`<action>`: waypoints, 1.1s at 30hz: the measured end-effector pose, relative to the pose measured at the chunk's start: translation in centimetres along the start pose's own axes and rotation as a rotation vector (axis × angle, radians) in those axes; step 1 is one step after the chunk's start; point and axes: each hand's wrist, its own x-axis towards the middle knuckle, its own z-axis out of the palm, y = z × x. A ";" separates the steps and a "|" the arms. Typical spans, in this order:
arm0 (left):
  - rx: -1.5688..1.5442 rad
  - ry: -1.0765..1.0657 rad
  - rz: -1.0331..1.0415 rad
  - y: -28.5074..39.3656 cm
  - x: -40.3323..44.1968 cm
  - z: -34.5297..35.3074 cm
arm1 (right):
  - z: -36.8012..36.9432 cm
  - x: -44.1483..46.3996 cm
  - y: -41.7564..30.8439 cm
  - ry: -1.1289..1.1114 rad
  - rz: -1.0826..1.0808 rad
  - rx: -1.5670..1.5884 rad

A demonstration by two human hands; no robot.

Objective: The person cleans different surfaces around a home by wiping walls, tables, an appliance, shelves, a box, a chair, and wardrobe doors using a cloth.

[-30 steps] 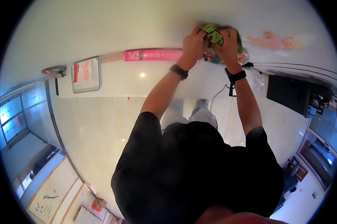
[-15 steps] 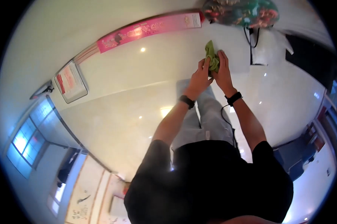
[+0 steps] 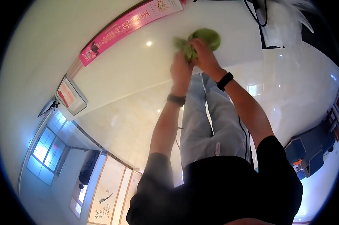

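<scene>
We have both hands up over the near side of the bench [image 3: 139,69], working close together on one green cloth [image 3: 213,37]. Left hand [image 3: 182,71] grips the bunched lower part; right hand [image 3: 206,55] pinches the folds just beside it, a wide flap spreading out beyond the fingers. We judge the two-sided hold gathers loose fabric that would droop from a single hand. Motion blurs the left fingertips, so how tightly they close we cannot tell; nor whether the cloth touches the bench.

Pink box [image 3: 120,30], long and printed, lies along the far edge, probably placed there to sit out of the hands' reach. Farther left, a flat case [image 3: 78,104] with a red-and-white sheet lies near the bench end. Far right: a crumpled white bag [image 3: 278,26].

Surface: pale, smooth, glossy enough to throw back a bright lamp spot. Room: shiny cream floor [image 3: 128,116] with a dark border strip, leaded-looking window [image 3: 45,150] glowing blue at left, ink-drawn wall panel [image 3: 106,180] near left, dark blue chairs [image 3: 295,150] at right.
</scene>
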 end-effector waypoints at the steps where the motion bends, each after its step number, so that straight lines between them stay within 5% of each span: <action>1: -0.034 0.024 0.051 0.9 1.0 0.7 | -0.9 0.4 0.8 0.051 0.005 -0.035; 7: -0.046 -0.051 0.146 8.4 4.3 6.5 | -10.7 0.1 4.1 0.172 0.048 -0.135; 13: -0.135 -0.198 0.132 10.9 0.5 8.1 | -13.7 -4.0 5.6 -0.039 0.229 -0.364; 27: -0.090 -0.256 -0.142 -8.4 -6.4 -4.6 | 6.6 -3.9 -6.0 -0.304 0.182 -0.261; 33: 0.029 -0.104 0.030 -15.7 -0.9 -12.3 | 14.9 2.7 -9.6 -0.151 0.050 -0.245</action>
